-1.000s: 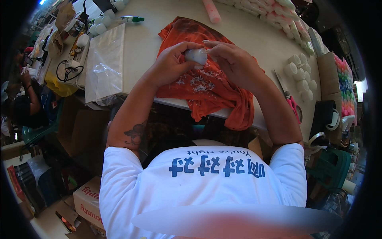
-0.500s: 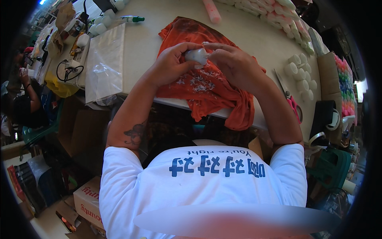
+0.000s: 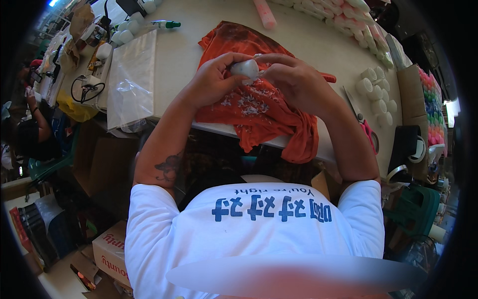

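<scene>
Over the orange cloth, my left hand is closed around a short white candle that lies tilted on its side. My right hand is curled, its fingertips at the candle's right end. A red handle of a tool sticks out past the back of my right hand. The tool's working end is hidden by the fingers. White shavings are scattered over the cloth below both hands. The cloth hangs over the table's near edge.
Scissors with pink handles and several short white candles stand to the right. A clear plastic sheet lies left. A pink stick and wrapped goods are at the back. Another person sits far left.
The candle has turned slightly in my left hand. My right fingers have shifted a little, and more of the red handle now shows behind my right hand.
</scene>
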`<state>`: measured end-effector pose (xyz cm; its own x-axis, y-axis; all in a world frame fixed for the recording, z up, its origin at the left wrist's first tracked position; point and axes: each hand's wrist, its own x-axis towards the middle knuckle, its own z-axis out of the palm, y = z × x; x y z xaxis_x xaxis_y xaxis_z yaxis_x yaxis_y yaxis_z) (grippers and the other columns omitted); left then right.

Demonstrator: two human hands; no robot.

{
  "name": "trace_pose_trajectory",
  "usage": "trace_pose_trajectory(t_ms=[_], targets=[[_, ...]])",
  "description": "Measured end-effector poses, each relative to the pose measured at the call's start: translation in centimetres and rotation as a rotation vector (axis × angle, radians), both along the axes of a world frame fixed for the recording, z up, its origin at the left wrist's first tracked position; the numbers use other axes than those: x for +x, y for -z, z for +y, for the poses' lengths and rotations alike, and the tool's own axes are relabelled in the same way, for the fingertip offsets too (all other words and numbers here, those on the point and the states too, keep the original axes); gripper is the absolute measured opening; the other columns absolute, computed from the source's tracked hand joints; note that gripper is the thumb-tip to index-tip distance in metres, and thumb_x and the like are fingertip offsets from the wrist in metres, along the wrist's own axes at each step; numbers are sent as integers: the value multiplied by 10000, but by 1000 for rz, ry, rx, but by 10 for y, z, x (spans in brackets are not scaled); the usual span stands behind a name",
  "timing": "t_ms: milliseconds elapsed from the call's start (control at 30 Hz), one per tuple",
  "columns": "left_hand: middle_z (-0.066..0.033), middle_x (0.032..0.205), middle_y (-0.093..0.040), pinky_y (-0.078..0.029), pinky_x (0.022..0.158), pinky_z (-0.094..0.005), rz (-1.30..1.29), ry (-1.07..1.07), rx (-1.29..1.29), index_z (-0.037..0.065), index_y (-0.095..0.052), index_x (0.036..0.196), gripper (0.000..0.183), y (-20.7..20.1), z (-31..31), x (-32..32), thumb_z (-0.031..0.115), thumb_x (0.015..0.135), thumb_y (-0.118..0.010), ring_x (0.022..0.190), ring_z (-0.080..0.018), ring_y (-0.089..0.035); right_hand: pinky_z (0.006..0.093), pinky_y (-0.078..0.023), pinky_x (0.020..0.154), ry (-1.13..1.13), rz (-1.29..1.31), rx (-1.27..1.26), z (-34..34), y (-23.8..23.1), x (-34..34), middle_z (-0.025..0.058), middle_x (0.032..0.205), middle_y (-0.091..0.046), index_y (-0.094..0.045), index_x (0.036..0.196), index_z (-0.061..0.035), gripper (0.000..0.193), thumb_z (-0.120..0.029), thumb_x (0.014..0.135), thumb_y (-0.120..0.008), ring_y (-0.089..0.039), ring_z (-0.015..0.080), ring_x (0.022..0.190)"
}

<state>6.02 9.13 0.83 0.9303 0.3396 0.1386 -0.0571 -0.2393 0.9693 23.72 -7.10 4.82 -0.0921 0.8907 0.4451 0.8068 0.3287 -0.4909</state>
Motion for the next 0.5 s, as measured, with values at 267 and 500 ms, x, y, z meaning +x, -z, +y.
trace_pose_trajectory(t_ms=[267, 500], targets=[[-54, 1217, -624, -496, 954, -282, 13, 17, -7, 4, -541, 1328, 442, -1, 0, -1, 67, 915, -684, 1103, -120, -588, 404, -560, 764, 6, -90, 85, 3, 1, 3, 121, 1174, -670, -688, 984, -52, 180, 42, 839, -638, -676, 339, 938], [-55, 1229, -617, -483, 973, -280, -4, 35, -69, 5, -537, 1332, 437, 2, 1, 0, 69, 924, -677, 1115, -122, -584, 411, -556, 755, 21, -122, 176, 4, 2, 3, 114, 1152, -680, -690, 976, -64, 189, 34, 818, -653, -677, 332, 921]])
